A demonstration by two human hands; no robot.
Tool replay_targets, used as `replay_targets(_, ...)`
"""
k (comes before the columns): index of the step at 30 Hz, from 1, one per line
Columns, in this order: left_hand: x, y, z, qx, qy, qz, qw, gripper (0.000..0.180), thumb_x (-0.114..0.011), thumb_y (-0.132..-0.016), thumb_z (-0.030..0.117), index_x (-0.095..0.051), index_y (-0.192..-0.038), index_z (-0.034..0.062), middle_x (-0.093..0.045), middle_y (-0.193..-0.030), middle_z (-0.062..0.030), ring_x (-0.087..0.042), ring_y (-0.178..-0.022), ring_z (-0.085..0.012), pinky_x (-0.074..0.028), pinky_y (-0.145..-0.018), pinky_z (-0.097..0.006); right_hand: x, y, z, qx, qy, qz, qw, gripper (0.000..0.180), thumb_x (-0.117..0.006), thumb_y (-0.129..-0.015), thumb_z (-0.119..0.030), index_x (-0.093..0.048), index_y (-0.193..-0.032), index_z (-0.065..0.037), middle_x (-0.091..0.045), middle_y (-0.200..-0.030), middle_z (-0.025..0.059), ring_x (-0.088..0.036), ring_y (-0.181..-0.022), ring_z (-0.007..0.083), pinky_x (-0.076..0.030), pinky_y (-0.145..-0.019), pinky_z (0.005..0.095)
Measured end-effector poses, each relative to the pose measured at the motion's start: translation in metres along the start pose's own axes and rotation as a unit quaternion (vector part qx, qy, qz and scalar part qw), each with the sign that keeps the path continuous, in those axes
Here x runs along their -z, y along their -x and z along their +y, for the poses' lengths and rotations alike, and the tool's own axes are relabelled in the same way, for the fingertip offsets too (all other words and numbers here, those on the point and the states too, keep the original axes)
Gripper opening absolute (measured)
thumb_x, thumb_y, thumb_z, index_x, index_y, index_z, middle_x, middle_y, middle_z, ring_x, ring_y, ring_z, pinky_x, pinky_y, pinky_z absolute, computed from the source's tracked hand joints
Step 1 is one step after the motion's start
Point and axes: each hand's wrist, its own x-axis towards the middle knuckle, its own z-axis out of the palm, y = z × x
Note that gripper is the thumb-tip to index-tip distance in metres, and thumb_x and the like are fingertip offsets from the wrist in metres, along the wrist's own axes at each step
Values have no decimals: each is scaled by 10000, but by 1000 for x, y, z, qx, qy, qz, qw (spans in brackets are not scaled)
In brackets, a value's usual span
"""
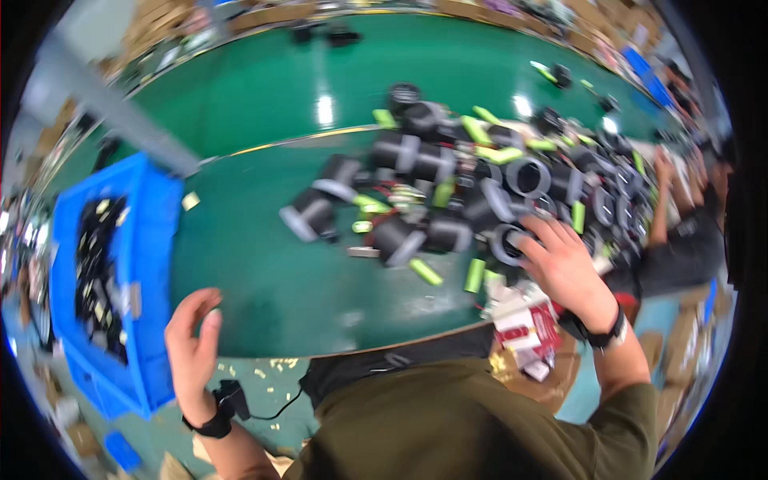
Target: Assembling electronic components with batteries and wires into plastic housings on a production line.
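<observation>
The right hand [562, 268] lies spread, fingers splayed over a black ring [507, 242] at the near edge of the pile of black rolls [448, 188] on the green desk [264, 272]. The left hand [194, 336] hovers half-curled and empty, left of the pile. The ring looks light, stiff and smooth; its rim seems the best place to grip. Blur hides detail, and whether the fingers grip is unclear.

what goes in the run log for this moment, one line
left hand: open, empty, over green table edge | right hand: reaching into pile of black rolls | blue bin: left

Factory workshop, green worktable [264, 272], heap of black parts [480, 184], blue crate [148, 240], cardboard boxes [152, 28]
</observation>
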Motion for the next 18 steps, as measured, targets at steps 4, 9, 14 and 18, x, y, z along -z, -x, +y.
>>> replay_targets(4, 33, 2, 36, -66, -134, -15, 989, 280, -608, -802, 69, -568, -1062, -28, -621, -1009, -127, -598, -948, -222, -459, -834, -314, -15, 14, -10, -55, 0, 19, 998, 340, -630, -623, -36, -557, -955, -48, -547, -1047, 133, -522, -926, 321, -420, -803, 401)
replay_targets(9, 105, 16, 64, -81, -246, 85, 962, 296, -636, -791, 113, -579, -1061, 7, -627, -937, -159, -616, -868, -315, -485, -760, -356, 0, 37, -3, -119, -97, 13, 988, 203, -542, -650, 51, -502, -846, 17, -516, -948, 170, -506, -856, 362, -416, -755, 416)
replay_targets(14, 203, -30, 23, 79, -359, 158, 916, 331, -618, -830, 230, -572, -1038, -23, -640, -893, -134, -635, -809, -222, -498, -726, -316, 17, 6, -11, -70, -171, -26, 982, 298, -529, -632, 121, -465, -913, 45, -478, -962, 225, -478, -894, 429, -408, -792, 400)
replay_targets(18, 222, -88, -77, 352, -404, -29, 844, 442, -631, -784, 371, -616, -875, -61, -631, -671, -155, -616, -559, -277, -494, -550, -358, 20, 3, -11, -65, -165, -17, 984, 313, -566, -635, 104, -482, -930, 41, -509, -997, 216, -494, -919, 420, -413, -814, 391)
